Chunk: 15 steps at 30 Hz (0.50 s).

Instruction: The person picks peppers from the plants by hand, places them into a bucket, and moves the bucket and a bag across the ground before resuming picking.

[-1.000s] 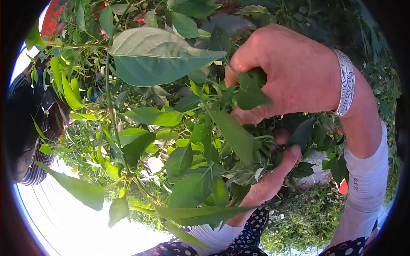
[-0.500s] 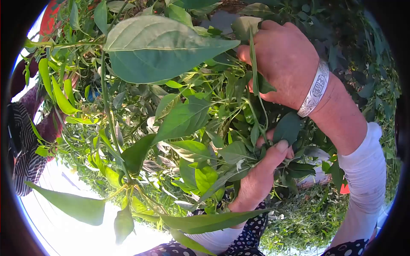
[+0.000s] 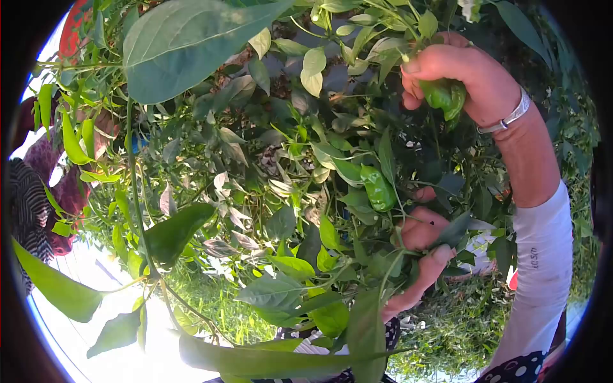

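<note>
My right hand (image 3: pixel 460 70), with a silver bracelet at the wrist, is up at the top right of the head view. Its fingers are curled around shiny green peppers (image 3: pixel 440 96), and thumb and finger pinch at the leafy pepper stems (image 3: pixel 418 38). Lower down, my left hand (image 3: pixel 421 242) is closed among the leaves of the pepper plant (image 3: pixel 377 255), partly covered by them. A dark leaf pokes out between its thumb and fingers. Another green pepper (image 3: pixel 378 189) hangs just above and left of that hand.
A large leaf (image 3: pixel 185 48) and a branch with pale green peppers (image 3: pixel 73 137) are close to the camera on the left. Another person's striped clothing (image 3: pixel 29 210) shows at the left edge. Something red (image 3: pixel 75 29) is at the top left. Grass (image 3: pixel 447 325) lies below.
My right hand has risen from the middle of the plant, and green peppers now show in it. My left hand has shifted slightly down and right. A hanging pepper has come into sight.
</note>
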Available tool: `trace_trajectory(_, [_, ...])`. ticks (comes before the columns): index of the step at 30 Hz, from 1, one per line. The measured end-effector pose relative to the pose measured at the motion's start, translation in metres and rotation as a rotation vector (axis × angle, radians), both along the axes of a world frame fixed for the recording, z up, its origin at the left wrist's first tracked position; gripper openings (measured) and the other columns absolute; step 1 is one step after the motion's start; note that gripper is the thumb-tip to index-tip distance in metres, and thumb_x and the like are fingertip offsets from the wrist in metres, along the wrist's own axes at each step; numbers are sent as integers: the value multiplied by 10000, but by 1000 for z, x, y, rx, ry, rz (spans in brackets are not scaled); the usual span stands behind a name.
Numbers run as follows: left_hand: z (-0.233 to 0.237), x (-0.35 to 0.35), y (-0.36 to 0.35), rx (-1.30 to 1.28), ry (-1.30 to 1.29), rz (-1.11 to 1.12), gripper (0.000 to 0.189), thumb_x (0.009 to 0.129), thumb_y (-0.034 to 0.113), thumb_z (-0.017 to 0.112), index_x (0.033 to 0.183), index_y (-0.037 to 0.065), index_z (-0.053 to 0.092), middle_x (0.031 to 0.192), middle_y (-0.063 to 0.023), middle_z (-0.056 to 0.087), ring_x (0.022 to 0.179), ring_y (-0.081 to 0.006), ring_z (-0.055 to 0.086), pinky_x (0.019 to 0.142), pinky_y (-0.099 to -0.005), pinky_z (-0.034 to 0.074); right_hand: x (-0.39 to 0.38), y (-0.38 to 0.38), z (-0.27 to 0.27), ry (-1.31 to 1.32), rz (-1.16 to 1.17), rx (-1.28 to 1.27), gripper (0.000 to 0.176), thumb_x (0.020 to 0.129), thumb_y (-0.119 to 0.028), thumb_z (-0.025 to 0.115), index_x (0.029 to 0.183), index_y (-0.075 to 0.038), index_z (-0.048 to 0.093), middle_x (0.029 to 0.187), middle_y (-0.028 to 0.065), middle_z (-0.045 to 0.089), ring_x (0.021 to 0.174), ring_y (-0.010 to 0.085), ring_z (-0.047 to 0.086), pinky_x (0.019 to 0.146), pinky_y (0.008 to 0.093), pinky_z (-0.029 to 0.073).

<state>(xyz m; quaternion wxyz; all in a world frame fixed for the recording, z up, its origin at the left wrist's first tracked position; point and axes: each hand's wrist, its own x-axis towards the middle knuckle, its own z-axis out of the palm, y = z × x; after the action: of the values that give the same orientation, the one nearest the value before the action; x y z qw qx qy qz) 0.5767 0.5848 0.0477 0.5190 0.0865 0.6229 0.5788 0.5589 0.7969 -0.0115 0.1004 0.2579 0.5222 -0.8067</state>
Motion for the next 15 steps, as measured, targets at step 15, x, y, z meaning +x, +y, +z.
trace_trajectory(15, [4,-11,-1,20,-31,189,256,799,309,557,732,66,605,798,-80,576,896,-215,524,841,-374,379,37,-29,58,-59,806,68,214,641,-113,639,822,2,627,755,112,622,681,218,627,557,333,471])
